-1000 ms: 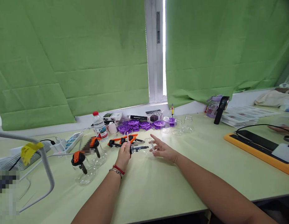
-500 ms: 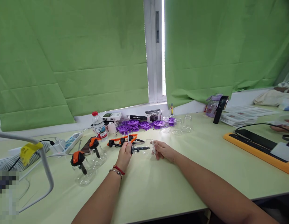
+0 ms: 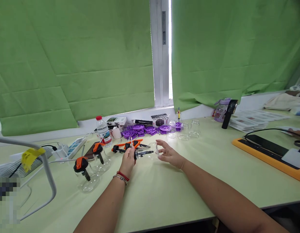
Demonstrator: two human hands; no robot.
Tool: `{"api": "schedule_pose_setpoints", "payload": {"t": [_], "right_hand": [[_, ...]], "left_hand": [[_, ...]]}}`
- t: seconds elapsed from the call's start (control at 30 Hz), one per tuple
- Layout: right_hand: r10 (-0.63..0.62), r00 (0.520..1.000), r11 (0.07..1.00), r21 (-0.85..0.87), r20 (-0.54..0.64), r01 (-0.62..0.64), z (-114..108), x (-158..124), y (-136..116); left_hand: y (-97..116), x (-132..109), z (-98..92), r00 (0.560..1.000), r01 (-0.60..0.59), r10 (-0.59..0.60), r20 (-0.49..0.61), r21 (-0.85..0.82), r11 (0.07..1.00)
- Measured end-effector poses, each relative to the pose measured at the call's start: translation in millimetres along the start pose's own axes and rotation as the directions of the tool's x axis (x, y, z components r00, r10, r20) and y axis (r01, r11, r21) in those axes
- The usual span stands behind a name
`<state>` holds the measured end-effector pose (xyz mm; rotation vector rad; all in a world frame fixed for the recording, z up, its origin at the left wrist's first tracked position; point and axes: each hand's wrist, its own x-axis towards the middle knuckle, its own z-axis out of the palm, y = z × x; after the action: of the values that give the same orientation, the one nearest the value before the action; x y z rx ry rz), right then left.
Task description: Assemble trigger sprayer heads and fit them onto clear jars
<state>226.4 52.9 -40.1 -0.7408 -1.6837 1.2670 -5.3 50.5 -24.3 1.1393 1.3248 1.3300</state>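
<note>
The left hand (image 3: 129,159) is closed around the black pump fitting at the neck end of a clear plastic bottle (image 3: 150,151), which lies on its side just above the bench (image 3: 164,194), between the two hands. The right hand (image 3: 169,155) is open, fingers spread and slightly curled, cupping the bottle's far end; whether the fingertips actually touch the clear wall cannot be told.

The bottle looks light and thin-walled, probably springy under a squeeze and smooth enough to slip, so the firm hold is at the stiff black fitting, with the body only steadied by the palm.

Both forearms reach forward and converge, the left wrist, wearing a red band and a bracelet, turned thumb-up. Just beyond the left hand lie orange-and-black pump heads (image 3: 127,145); to its left stand two finished clear bottles with orange tops (image 3: 88,170). Beyond the right hand sit purple discs (image 3: 145,129) and empty clear bottles (image 3: 188,129).
</note>
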Motion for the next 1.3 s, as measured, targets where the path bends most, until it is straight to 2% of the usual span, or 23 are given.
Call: {"api": "schedule_pose_setpoints", "payload": {"t": [0.17, 0.4, 0.73, 1.0, 1.17, 1.3], "right_hand": [[-0.011, 1.000, 1.000, 0.009, 0.010, 0.011, -1, 1, 0], [0.068, 0.998, 0.997, -0.027, -0.012, -0.068, -3, 3, 5], [0.095, 0.995, 0.993, -0.062, -0.034, -0.097, -2, 2, -2], [0.197, 0.977, 0.980, -0.014, -0.075, -0.199, 1, 4, -2], [0.250, 0.962, 0.967, -0.018, -0.111, -0.254, 3, 5, 4], [0.235, 0.963, 0.966, -0.079, -0.134, -0.246, 1, 6, 12]], "left_hand": [[-1, 1, -1.0, 1.000, 0.003, -0.003, -0.005, -0.012, 1.000], [-2, 1, -0.9, 0.999, -0.025, 0.025, 0.021, -0.028, 0.999], [-8, 4, -1.9, 0.996, -0.080, 0.080, 0.043, -0.004, 0.997], [-10, 3, -1.3, 0.988, -0.140, 0.136, 0.075, 0.046, 0.989], [-7, 2, 0.8, 0.983, -0.159, 0.153, 0.098, 0.048, 0.986], [-6, 0, 2.1, 0.987, -0.132, 0.127, 0.098, 0.038, 0.991]]}}
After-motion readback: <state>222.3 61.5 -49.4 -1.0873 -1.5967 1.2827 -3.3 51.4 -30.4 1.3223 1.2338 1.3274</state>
